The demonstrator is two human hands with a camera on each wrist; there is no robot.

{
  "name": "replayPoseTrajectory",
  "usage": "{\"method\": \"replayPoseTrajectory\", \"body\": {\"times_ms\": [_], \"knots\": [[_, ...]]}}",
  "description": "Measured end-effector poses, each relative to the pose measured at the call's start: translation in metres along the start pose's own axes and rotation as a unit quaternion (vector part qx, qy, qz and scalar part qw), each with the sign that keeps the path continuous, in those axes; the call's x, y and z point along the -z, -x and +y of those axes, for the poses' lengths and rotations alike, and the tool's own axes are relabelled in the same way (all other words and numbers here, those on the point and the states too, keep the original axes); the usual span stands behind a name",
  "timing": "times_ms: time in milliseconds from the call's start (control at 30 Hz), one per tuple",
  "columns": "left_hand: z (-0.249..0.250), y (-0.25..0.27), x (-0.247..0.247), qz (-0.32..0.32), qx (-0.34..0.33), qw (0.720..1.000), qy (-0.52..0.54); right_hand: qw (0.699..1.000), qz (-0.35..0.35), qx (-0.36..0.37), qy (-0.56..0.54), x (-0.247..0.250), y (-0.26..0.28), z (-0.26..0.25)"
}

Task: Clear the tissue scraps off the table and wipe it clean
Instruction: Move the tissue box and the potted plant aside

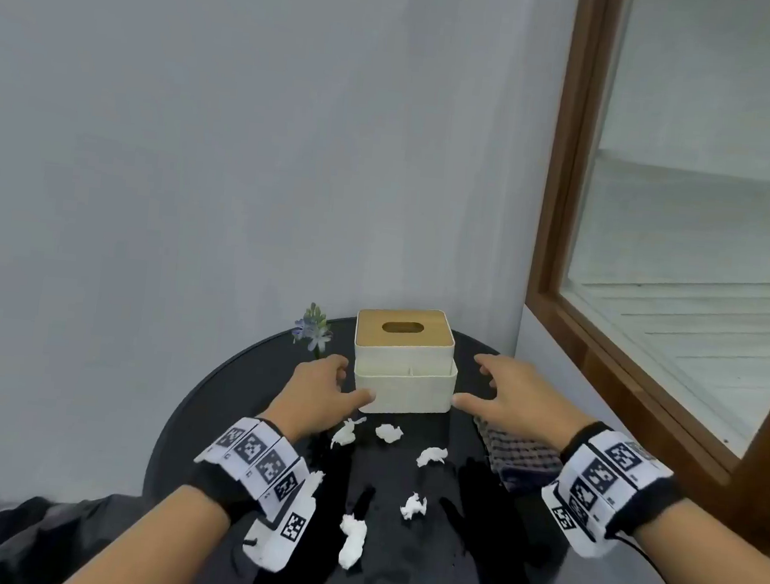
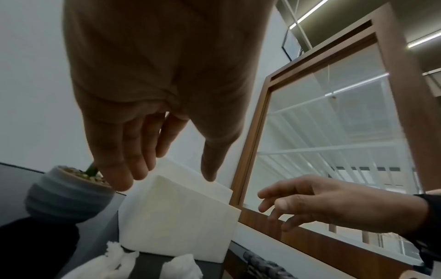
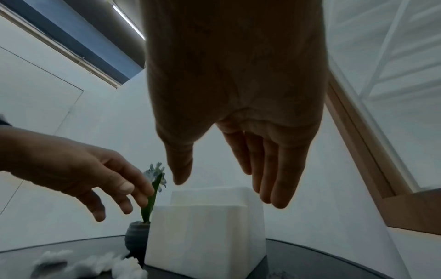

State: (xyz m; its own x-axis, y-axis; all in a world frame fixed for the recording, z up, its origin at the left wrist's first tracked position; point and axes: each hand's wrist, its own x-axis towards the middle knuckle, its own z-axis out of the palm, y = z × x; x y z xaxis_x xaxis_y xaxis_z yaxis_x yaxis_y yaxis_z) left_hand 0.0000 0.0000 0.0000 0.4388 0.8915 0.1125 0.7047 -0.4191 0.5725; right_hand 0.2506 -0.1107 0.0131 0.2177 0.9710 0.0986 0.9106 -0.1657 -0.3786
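In the head view, a round black table [image 1: 206, 397] stands in a corner beside a wood-framed window [image 1: 559, 242]. A cream tissue box [image 1: 405, 389] with a wooden lid stands at the far side of the table, and a small potted flower [image 1: 313, 332] is just left of it. The left hand [image 1: 318, 391] and the right hand [image 1: 511, 396] are at either side of the box, fingers spread and relaxed; the thumbs look very near the front corners, but I cannot tell if they touch. Neither hand holds anything. Six white tissue scraps [image 1: 388, 432] lie on the table in front of the box, between the forearms. A dark checked cloth [image 1: 517, 459] lies on the table, partly under the right wrist.

In the left wrist view, the left hand [image 2: 152, 105] hangs over the box [image 2: 176, 222] with straight fingers. The grey ribbed pot [image 2: 64, 200] is left of the box, and two scraps [image 2: 181, 268] are at the bottom.

In the right wrist view, the right hand [image 3: 238, 117] is open above the box [image 3: 207, 236]. Blurred scraps [image 3: 95, 264] lie at the lower left.
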Motion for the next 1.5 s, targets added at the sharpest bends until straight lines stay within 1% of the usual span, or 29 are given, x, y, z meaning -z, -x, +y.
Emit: {"method": "replayPoseTrajectory", "body": {"times_ms": [133, 233, 400, 533, 667, 767, 1033, 1300, 1500], "knots": [[0.005, -0.020, -0.011, -0.015, 0.003, 1.000, 0.014, 0.999, -0.039, -0.020, -0.009, -0.006, -0.017, 0.000], [0.007, -0.037, -0.018, -0.014, 0.021, 1.000, 0.009, 0.997, -0.059, -0.041, -0.017, -0.011, -0.032, 0.001], [0.004, -0.053, -0.026, -0.023, 0.035, 0.999, 0.005, 0.995, -0.079, -0.038, -0.048, -0.012, -0.050, -0.002], [-0.002, -0.057, -0.030, -0.015, 0.032, 0.999, 0.034, 0.992, -0.084, -0.024, -0.087, -0.017, -0.060, -0.002], [-0.007, -0.057, -0.031, -0.007, 0.032, 0.998, 0.051, 0.992, -0.074, -0.028, -0.101, -0.025, -0.066, 0.003], [-0.009, -0.059, -0.030, 0.004, 0.029, 0.999, 0.045, 0.994, -0.048, -0.018, -0.096, -0.029, -0.068, 0.006], [0.009, -0.076, -0.031, 0.018, 0.025, 0.997, 0.077, 0.996, -0.012, -0.005, -0.089, -0.019, -0.085, 0.013], [0.017, -0.124, -0.036, 0.043, 0.074, 0.994, 0.063, 0.997, 0.011, -0.015, -0.070, -0.015, -0.130, 0.019], [0.014, -0.156, -0.049, 0.060, 0.104, 0.989, 0.089, 0.998, 0.019, -0.011, -0.064, -0.021, -0.163, 0.028]]}}
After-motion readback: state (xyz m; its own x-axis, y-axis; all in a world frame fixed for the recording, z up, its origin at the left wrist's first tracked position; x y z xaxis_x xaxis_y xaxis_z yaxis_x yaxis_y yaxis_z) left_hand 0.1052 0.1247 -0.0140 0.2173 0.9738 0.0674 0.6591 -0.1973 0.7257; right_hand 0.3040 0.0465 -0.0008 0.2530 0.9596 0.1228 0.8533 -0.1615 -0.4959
